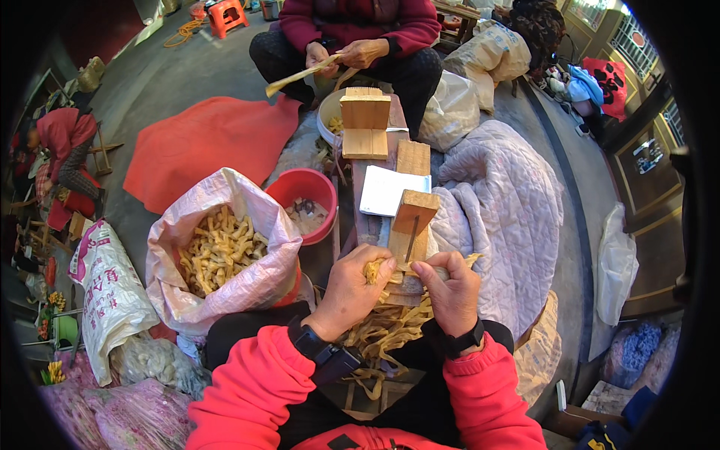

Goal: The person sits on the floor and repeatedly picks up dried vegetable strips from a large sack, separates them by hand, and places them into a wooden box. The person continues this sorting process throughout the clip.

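Note:
My left hand (357, 287) grips a yellowish, bunched strip of pliable material (372, 272) at the near end of a wooden block stand (415, 211). Close to its right, my right hand (453, 289) pinches the strip between thumb and finger, with a loose end showing past the fingers. A thin metal rod (413, 239) runs along the stand just beyond my hands. Below them, a heap of long yellowish strips (388, 332) lies over my lap. To the left, a woven sack (163, 253) holds many short knotted yellowish pieces (222, 247).
A red bucket (332, 222) stands beside the bench (360, 194), which carries a white pad (388, 188) and another wooden stand (364, 121). A quilted cloth (506, 214) lies right. Opposite, a person (360, 28) holds a strip (298, 77); another person (64, 140) bends at far left.

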Action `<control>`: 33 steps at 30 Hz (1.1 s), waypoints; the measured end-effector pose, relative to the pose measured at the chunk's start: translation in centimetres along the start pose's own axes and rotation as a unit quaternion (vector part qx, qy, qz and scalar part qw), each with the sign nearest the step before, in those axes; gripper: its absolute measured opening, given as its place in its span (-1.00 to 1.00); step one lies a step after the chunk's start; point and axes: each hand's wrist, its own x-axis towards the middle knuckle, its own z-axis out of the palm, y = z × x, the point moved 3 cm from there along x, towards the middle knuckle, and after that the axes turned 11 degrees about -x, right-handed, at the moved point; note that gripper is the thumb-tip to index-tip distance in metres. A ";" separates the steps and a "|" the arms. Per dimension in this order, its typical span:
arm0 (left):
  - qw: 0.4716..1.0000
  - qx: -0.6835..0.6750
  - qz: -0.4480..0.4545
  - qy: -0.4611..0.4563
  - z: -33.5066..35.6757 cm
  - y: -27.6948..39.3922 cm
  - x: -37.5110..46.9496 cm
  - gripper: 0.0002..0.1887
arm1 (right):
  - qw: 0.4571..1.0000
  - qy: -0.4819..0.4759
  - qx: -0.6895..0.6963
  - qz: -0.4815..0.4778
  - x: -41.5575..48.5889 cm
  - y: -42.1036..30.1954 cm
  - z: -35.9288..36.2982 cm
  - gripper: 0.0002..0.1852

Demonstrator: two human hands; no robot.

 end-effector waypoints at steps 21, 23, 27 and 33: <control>0.999 -0.036 -0.001 -0.019 -0.8 3.3 -4.2 -0.76 | 0.962 -0.090 0.008 -0.258 -4.5 -5.3 0.6 -0.79; 0.951 -0.073 -0.289 -0.079 -0.6 1.8 -5.2 -0.69 | 0.953 -0.103 0.037 -0.281 -4.5 -5.3 0.4 -0.81; 0.875 -0.137 -0.348 -0.308 0.9 2.7 -6.3 -0.65 | 0.936 -0.138 0.136 -0.293 -3.6 -4.6 -0.5 -0.87; 0.835 -0.303 -0.247 -0.386 -0.1 4.6 -5.2 -0.70 | 0.983 -0.131 0.044 -0.122 -3.9 -2.9 -0.6 -0.74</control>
